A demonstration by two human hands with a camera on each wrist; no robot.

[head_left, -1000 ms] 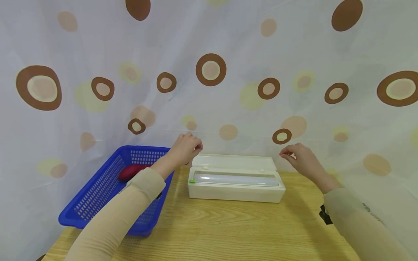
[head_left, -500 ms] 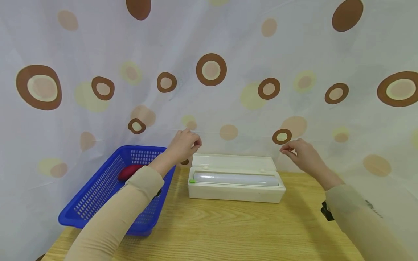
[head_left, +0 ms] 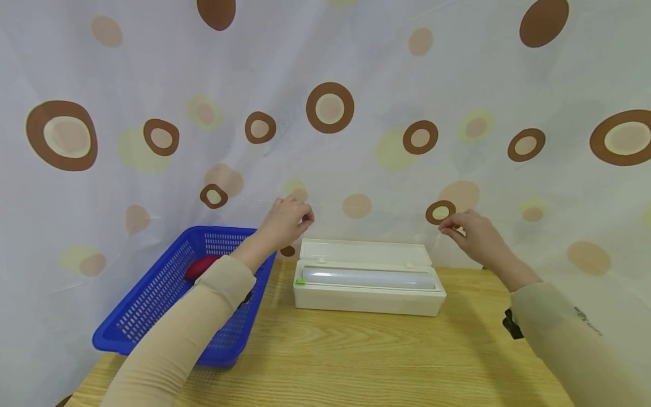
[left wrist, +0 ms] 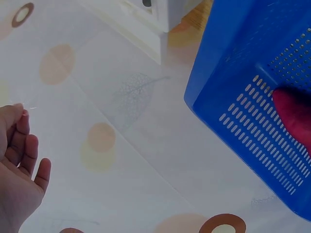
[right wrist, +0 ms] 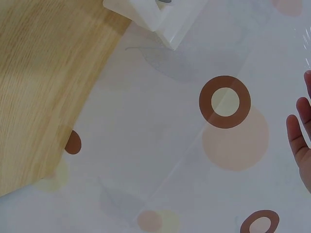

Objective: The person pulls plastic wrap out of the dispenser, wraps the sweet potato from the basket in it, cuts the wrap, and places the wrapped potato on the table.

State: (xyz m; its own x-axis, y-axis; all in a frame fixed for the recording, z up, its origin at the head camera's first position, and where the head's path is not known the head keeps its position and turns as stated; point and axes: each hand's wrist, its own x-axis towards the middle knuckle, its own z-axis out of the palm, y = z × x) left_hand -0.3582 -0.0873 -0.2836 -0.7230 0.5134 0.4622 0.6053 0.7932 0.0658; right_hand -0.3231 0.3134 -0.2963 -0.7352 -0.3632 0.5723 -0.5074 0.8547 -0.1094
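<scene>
Blue basket (head_left: 218,355): stood at the left of the table (head_left: 356,350); a red item (head_left: 200,267) is held in it, partly hidden by the left sleeve (head_left: 224,282).
Left hand (head_left: 286,220): raised behind the box's left end, a scrap of film pinched between thumb and finger.
White box (head_left: 368,299): set on the table between the hands, lid (head_left: 363,252) tipped back, roll (head_left: 368,277) inside, green tab (head_left: 300,281) at the left.
Clear film (right wrist: 307,42): seen only faintly near the fingertips; apparently being drawn up off the roll.
Right hand (head_left: 473,234): raised past the box's right end, film pinched likewise.
Next pull: an even lift, film held taut, seems called for.
</scene>
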